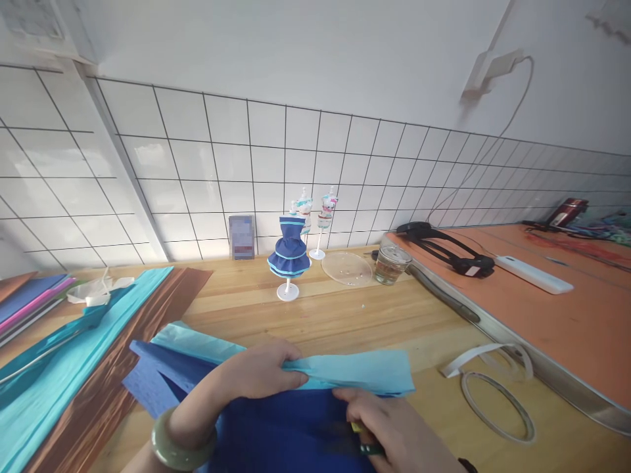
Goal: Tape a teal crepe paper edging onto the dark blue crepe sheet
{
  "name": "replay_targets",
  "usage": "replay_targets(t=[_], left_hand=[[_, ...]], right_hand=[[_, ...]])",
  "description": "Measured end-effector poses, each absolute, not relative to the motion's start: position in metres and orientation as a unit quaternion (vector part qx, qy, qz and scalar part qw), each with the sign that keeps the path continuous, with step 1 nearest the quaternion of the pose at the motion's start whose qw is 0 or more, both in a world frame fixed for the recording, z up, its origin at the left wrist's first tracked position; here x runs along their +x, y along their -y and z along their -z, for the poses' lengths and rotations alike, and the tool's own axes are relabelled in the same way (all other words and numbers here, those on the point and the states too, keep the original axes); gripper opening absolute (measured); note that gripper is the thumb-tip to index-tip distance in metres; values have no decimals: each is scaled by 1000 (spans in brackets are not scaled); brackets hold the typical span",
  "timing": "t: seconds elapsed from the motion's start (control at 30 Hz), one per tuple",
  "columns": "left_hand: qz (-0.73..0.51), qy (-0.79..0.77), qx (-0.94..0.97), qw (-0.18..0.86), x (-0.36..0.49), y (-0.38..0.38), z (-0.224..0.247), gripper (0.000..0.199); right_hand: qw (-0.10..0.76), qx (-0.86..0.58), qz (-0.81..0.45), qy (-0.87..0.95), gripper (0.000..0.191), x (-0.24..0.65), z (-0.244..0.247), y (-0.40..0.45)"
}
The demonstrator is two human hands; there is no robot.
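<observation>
A dark blue crepe-like sheet (pixel 276 433) lies in front of me, with a light blue strip (pixel 359 370) along its far edge. My left hand (pixel 269 368), wearing a green bangle (pixel 183 441), is closed on the light blue strip, thumb and fingers pinching its edge. Just right of it, my right hand (pixel 382 420) is closed around what look like scissors (pixel 371 449) with yellow and dark green handles; their blades are blurred over the dark blue sheet. The right fingertips touch the sheet near the strip. Medium blue folded sheets (pixel 155 374) stick out behind my left forearm.
A small dress form in a blue dress (pixel 290 253) stands at the back, other forms behind it. A glass of water (pixel 391 264) and a round clear plate (pixel 346 269) are beside it. White tape (pixel 488 358) and a ring (pixel 497 407) lie right; turquoise and brown sheets (pixel 113 355) left.
</observation>
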State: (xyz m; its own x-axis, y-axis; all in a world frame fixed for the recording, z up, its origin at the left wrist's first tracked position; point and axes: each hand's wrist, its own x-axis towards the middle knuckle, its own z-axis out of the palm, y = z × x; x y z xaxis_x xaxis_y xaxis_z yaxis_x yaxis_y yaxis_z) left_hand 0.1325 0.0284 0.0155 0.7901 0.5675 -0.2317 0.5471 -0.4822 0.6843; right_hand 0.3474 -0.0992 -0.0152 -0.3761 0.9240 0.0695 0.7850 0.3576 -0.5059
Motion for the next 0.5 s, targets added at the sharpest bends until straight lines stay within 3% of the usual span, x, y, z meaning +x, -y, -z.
replay_targets(t=[0.17,0.27,0.43,0.5], left_hand=[[-7,-320,854,409,134,-30,-14,24],[-2,-321,850,417,134,-29,-14,24],[5,-314,849,426,134,-26,-17,23],[6,-301,851,431,134,-26,-19,24]], right_hand=[[250,-570,-136,770,22,356,14,89],[243,-602,-154,745,7,351,-2,79],[156,-611,-211,747,27,334,-19,59],[129,-610,-216,751,26,329,-17,53]])
